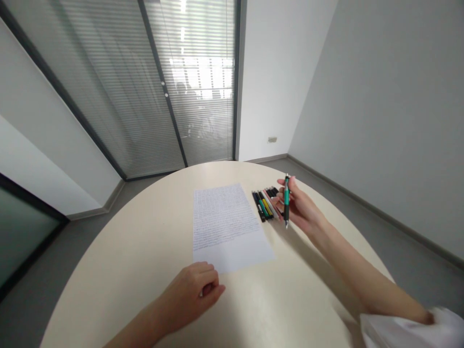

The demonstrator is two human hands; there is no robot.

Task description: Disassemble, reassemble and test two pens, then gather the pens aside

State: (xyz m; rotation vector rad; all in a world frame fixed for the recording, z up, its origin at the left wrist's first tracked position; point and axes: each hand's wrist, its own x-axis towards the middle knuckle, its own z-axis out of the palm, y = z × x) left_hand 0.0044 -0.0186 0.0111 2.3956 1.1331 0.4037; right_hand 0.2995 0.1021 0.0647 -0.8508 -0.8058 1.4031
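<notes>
My right hand (299, 205) holds a green and black pen (286, 200) upright, tip down, above the table just right of a row of several pens (266, 203). A sheet of paper (226, 227) covered in handwritten lines lies in the middle of the round cream table (145, 251). My left hand (194, 292) rests on the table just below the sheet's near left corner, fingers curled in loosely, with nothing seen in it.
The table's curved far edge runs behind the paper and pens. Beyond it are a grey floor, a glass wall with blinds (163, 82) and white walls. A white sleeve (409, 328) shows at the bottom right.
</notes>
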